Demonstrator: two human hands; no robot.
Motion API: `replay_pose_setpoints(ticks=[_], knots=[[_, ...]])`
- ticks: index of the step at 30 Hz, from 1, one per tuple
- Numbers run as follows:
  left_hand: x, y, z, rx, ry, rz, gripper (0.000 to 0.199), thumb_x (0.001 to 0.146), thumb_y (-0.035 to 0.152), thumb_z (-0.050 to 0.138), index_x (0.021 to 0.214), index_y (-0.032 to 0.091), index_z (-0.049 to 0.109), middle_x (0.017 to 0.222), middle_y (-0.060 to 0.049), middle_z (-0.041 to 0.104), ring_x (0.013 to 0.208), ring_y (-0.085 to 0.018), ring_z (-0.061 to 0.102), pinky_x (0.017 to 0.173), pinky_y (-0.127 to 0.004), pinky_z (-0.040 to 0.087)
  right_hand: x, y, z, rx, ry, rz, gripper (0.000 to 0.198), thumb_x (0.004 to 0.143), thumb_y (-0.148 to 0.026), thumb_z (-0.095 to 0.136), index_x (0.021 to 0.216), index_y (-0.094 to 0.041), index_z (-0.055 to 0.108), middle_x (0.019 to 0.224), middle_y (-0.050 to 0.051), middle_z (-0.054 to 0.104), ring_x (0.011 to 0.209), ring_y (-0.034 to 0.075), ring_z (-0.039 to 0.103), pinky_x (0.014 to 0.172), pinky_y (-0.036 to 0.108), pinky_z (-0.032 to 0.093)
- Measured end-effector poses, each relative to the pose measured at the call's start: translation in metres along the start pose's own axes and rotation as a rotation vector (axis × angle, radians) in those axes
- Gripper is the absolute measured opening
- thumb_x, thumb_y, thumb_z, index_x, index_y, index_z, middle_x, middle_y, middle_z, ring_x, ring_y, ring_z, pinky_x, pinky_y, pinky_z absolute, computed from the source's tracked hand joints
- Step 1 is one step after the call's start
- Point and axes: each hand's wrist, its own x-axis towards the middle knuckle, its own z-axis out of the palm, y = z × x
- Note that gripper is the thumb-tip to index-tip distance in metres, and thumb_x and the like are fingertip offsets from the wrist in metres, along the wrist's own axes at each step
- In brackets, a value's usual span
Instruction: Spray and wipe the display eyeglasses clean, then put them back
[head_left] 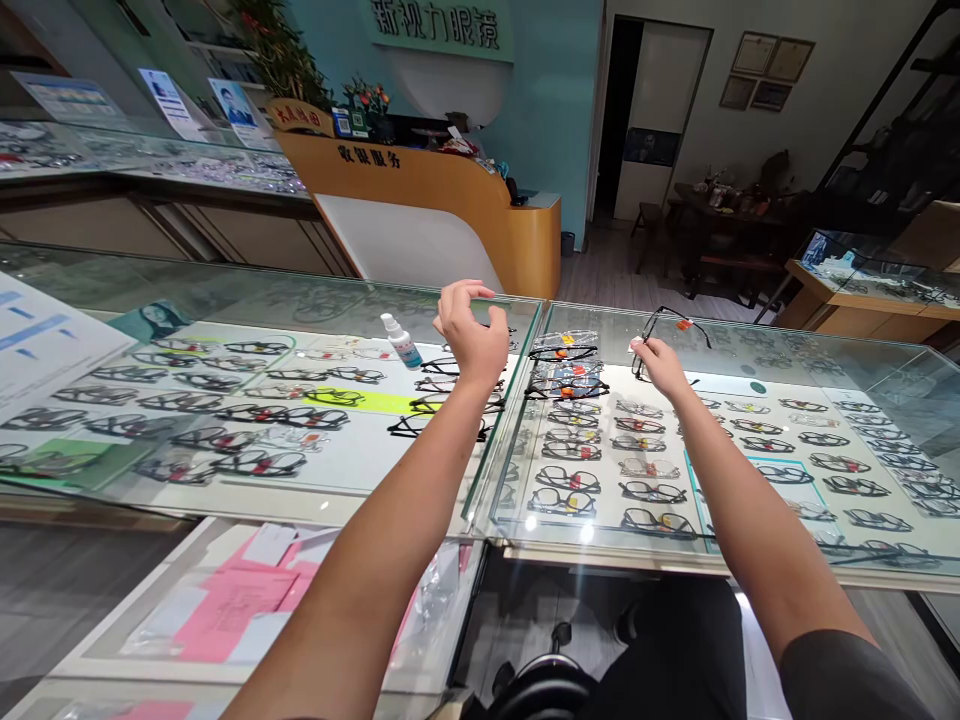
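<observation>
in the head view, the right hand (pixel 661 368) pinches the glasses (pixel 684 323) between thumb and fingers, raised over the right part of the counter (pixel 615 558), their arms spread out; the grip seems to be by an edge, perhaps so that the lenses stay free of fingers, though the hand hides part of it; a small white bit shows at the fingertips, too small to name; the left hand (pixel 472 335) hangs over the left part, fingers loosely curled, thumb apart, with nothing seen in it; the bottle (pixel 403 342) stands upright just beside it, within easy reach, it seems; between the hands a cluster (pixel 566 368) of other pairs lies near the counter's joint, probably grouped apart from the neat rows (pixel 652 490), which look set out for viewing; the left forearm covers part of the dark pairs (pixel 442 385) by that joint; a sheet (pixel 49 345) juts in at far left; below, a drawer holding pink papers (pixel 232 610) stands open, and a chair (pixel 551 690) takes up floor near the person's legs; beyond the counter is a desk (pixel 442 190).
</observation>
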Motion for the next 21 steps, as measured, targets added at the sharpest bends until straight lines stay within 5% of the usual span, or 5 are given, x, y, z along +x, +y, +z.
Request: replay_pose_setpoints(ticks=[7,14,18,21], knots=[[0.000,-0.001,0.002,-0.028,0.003,0.017,0.021,0.079,0.005,0.055,0.089,0.023,0.057,0.114,-0.007,0.070,0.120,-0.027,0.065,0.114,-0.046,0.043,0.000,-0.015,-0.007,0.232,0.146,-0.126,0.041,0.082,-0.063,0.064,0.091,-0.024,0.069,0.115,0.010,0.076,0.115,0.030,0.066,0.110,0.047,0.047],[-0.004,0.003,0.005,-0.130,-0.117,0.072,0.012,0.081,0.011,0.055,0.084,0.022,0.057,0.091,-0.004,0.069,0.090,-0.021,0.066,0.092,-0.035,0.052,-0.019,-0.043,-0.015,0.355,0.194,-0.361,0.034,0.089,-0.057,0.064,0.095,-0.024,0.071,0.125,0.013,0.075,0.132,0.034,0.064,0.116,0.050,0.045],[-0.010,0.013,0.002,-0.249,-0.398,0.151,0.007,0.084,0.023,0.060,0.090,0.021,0.062,0.095,-0.005,0.073,0.089,-0.020,0.067,0.086,-0.035,0.053,-0.035,-0.061,-0.013,0.406,0.187,-0.509,0.036,0.088,-0.058,0.067,0.098,-0.024,0.073,0.124,0.012,0.076,0.128,0.034,0.066,0.115,0.051,0.048],[-0.018,0.020,0.000,-0.321,-0.715,0.217,0.026,0.085,0.034,0.065,0.107,0.020,0.068,0.114,-0.008,0.075,0.101,-0.024,0.070,0.092,-0.038,0.054,-0.053,-0.077,-0.009,0.446,0.138,-0.596,0.038,0.091,-0.061,0.066,0.102,-0.025,0.075,0.128,0.011,0.075,0.131,0.034,0.065,0.117,0.052,0.048]])
